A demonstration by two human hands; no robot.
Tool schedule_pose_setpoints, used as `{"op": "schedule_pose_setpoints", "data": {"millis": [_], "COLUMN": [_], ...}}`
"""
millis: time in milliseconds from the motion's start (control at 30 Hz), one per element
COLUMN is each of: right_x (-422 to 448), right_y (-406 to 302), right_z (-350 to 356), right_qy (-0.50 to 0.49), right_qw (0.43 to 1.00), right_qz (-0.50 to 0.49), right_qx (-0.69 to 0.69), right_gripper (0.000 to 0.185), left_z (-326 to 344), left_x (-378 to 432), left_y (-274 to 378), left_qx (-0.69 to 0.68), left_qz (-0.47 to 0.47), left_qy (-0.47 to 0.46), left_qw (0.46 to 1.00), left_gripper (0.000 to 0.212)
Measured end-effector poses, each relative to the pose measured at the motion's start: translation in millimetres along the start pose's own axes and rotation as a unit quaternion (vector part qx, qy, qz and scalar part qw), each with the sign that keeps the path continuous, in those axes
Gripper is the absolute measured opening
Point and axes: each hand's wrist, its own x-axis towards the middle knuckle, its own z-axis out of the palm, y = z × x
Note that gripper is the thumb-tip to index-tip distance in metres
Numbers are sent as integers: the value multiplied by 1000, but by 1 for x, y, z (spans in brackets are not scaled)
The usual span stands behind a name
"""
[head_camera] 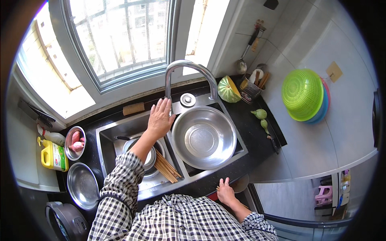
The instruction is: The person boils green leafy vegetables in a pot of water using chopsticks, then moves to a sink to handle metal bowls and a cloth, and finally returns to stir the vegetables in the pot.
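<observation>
My left hand [160, 118] is flat with extended fingers at the foot of the chrome faucet [187, 64], seemingly touching its lever. To its right, a wide stainless steel basin [204, 138] sits over the right bowl of the sink [193, 180]. Below my left forearm, the left bowl holds stacked dishes [150, 158] and a bundle of wooden chopsticks [166, 168], partly covered by the arm. My right hand [225, 192] is low by the counter's front edge, fingers curled. Thin brown ends show beside it, but its grip is unclear. A greyish round object [241, 183] lies just beyond.
On the left stand a metal bowl of sweet potatoes [77, 141], a yellow detergent jug [54, 155], an empty metal bowl [81, 183] and a dark appliance [68, 221]. At right are a cut melon or squash [229, 89], small green gourds [260, 114], a knife [274, 144] and a utensil holder [253, 87].
</observation>
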Motion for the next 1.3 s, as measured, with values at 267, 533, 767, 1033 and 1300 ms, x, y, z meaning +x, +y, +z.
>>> {"op": "schedule_pose_setpoints", "data": {"millis": [267, 533, 767, 1033, 1300], "right_x": [-8, 5, 13, 14, -33], "right_y": [17, 48, -12, -65, -91], "right_z": [-70, -128, -194, -134, -90], "right_qy": [-3, 232, 292, 84, -17], "right_qw": [965, 934, 859, 807, 771], "right_qz": [41, -156, -386, -515, -564], "right_qx": [258, 221, 168, 278, 294], "right_gripper": [30, 19, 21, 22, 35], "left_z": [9, -38, -76, -85, -94], "left_x": [-45, -140, -293, -415, -480], "left_y": [20, 83, 163, 250, 306], "left_qx": [101, -29, 3, -54, -134], "left_qz": [-89, -121, -331, -579, -678], "left_qy": [-163, -68, 0, 84, 172], "left_qw": [977, 990, 944, 809, 702], "left_gripper": [52, 49, 40, 32, 37]}}
